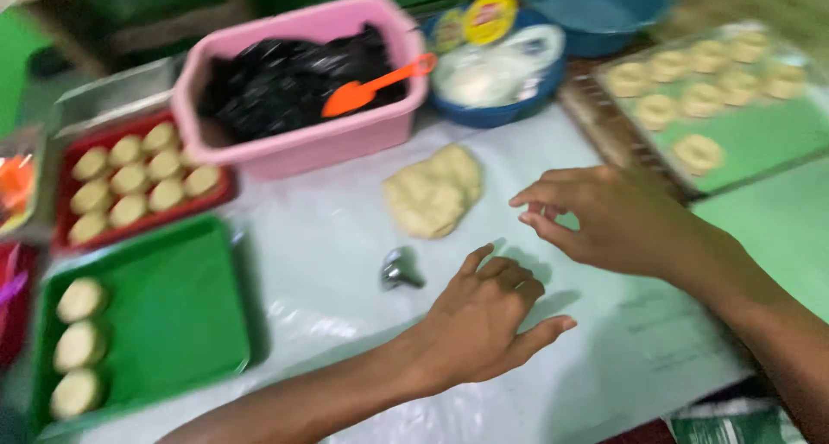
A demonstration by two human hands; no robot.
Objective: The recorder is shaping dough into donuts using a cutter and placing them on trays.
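- At the far left, a green tray (173, 323) lies on the counter (328, 237), which is covered in pale plastic sheeting. Three round, pale dough pieces (79, 345) sit in a column along its left side.
- Behind it, a red tray (65, 163) holds about ten similar dough rounds packed close together.
- Further right at the back, a pink rectangular tub (302, 142) is lined with a black plastic bag. An orange spatula (371, 88) rests across it, its handle pointing right.
- In front of the tub, a lump of pale dough (432, 192) lies on the sheeting.
- Below the lump sits a small shiny metal piece (397, 269); blur hides what it is.
- Behind the lump, a blue bowl (501, 107) holds a clear bag of white contents and a round package with a yellow and red label.
- The left hand (484, 323) rests palm down near the metal piece, fingers loosely spread and holding nothing.
- The right hand (604, 219) hovers just right of the dough lump, fingers curled towards the thumb; whether it pinches anything cannot be told.
- At the far right, a green tray (743, 133) under clear film carries ring-shaped dough pieces (699, 150).
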